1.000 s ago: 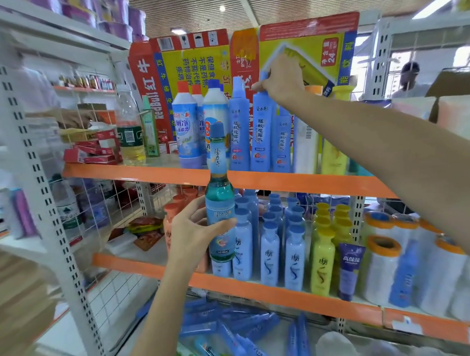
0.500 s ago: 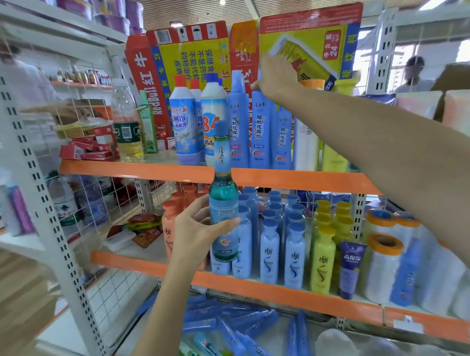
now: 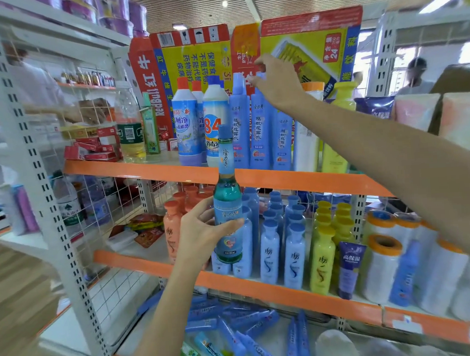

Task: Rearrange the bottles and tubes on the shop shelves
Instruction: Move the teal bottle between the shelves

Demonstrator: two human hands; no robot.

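Note:
My left hand (image 3: 201,235) is shut on a green glass bottle (image 3: 227,203) with a blue cap and label. It holds the bottle upright in front of the orange edge of the upper shelf (image 3: 150,169). My right hand (image 3: 276,79) reaches up to that shelf, its fingers closed around the top of a tall blue bottle (image 3: 261,129). That bottle stands in a row of like blue bottles (image 3: 239,128). Its cap is hidden by my fingers.
White cleaner bottles (image 3: 188,125) stand left of the blue row, with printed cardboard boxes (image 3: 193,59) behind. The middle shelf (image 3: 290,290) holds rows of blue, yellow and orange bottles and a purple tube (image 3: 350,267). Blue tubes (image 3: 237,331) lie on the bottom shelf. People stand behind the racks.
Both hands keep their holds and stay almost in place. The view has shifted slightly; the green bottle sits a little lower and to the right in the frame.

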